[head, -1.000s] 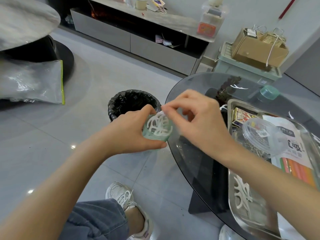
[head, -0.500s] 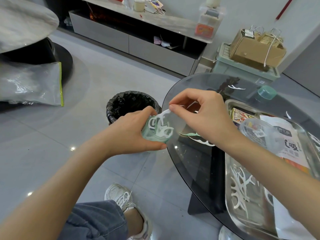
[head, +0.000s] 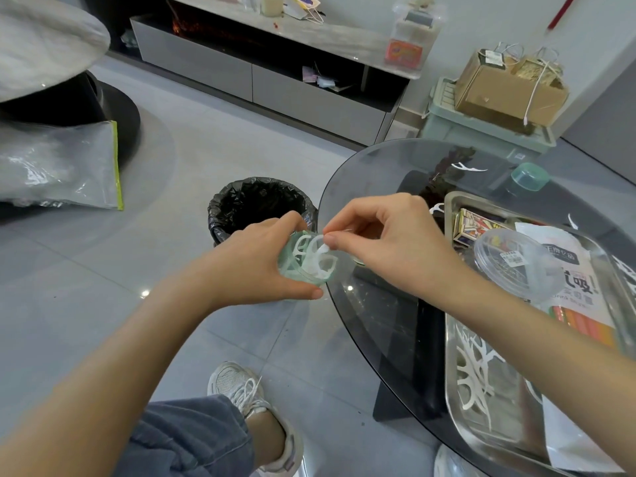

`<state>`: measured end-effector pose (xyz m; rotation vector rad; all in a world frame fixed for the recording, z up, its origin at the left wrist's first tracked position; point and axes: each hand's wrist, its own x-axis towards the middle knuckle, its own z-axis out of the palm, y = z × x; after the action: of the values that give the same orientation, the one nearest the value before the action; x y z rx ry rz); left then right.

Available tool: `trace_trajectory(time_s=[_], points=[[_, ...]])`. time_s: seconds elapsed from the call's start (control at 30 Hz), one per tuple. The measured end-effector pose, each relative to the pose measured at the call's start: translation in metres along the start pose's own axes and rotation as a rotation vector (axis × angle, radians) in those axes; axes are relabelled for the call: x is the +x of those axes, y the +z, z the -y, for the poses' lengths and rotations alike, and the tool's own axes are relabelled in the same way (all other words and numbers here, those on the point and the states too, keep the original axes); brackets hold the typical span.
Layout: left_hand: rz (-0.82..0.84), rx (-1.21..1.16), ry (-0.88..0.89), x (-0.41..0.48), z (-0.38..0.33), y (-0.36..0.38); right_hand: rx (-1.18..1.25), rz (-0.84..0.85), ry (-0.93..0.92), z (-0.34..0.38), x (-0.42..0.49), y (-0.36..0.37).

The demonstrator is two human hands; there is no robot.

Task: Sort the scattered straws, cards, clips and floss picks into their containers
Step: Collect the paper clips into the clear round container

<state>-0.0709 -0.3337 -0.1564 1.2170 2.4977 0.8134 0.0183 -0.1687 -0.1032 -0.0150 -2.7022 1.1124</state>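
Steel tray (head: 451, 215): set on the round glass table (head: 378, 187); taken as the reference for all places below.

Green container (head: 287, 266): small and translucent, held to the left of the tray, at the table's edge. It is gripped by the left hand (head: 254, 266), whose thumb and fingers are curled round its wall. White floss picks (head: 306, 246) are packed inside it.

Single floss pick (head: 322, 250): pinched between thumb and forefinger of the right hand (head: 389, 249), at the container's mouth, left of the tray.

Loose floss picks (head: 475, 373): heaped inside the tray, at its near end.

Card box (head: 471, 223): laid inside the tray, at its far left corner.

Clear round container (head: 516, 266): placed inside the tray, just beside the card box.

Straw packet (head: 578, 304): laid inside the tray, partly under the clear round container.

Green lid (head: 530, 177): stood on the table beyond the tray's far end.

Stray floss pick (head: 468, 166): left on the table beyond the tray.

Black-lined bin (head: 258, 204): stood on the floor, well to the left of the tray.
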Motion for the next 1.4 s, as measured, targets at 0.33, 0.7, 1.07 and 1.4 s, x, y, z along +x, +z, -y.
trace_trajectory(time_s=[0.33, 0.7, 1.07, 1.4], points=[[-0.059, -0.092, 0.02, 0.004, -0.006, -0.002, -0.018, 0.081, -0.007, 0.004, 0.003, 0.005], [0.327, 0.275, -0.151, 0.001, 0.007, 0.012, -0.673, 0.398, 0.251, -0.06, -0.014, -0.021], [0.385, 0.328, -0.128, 0.005, -0.005, 0.037, -0.946, 0.368, -0.023, -0.058, 0.005, 0.0], [0.333, 0.311, -0.118, 0.006, 0.001, 0.034, -0.837, 0.348, -0.039, -0.061, 0.004, -0.004]])
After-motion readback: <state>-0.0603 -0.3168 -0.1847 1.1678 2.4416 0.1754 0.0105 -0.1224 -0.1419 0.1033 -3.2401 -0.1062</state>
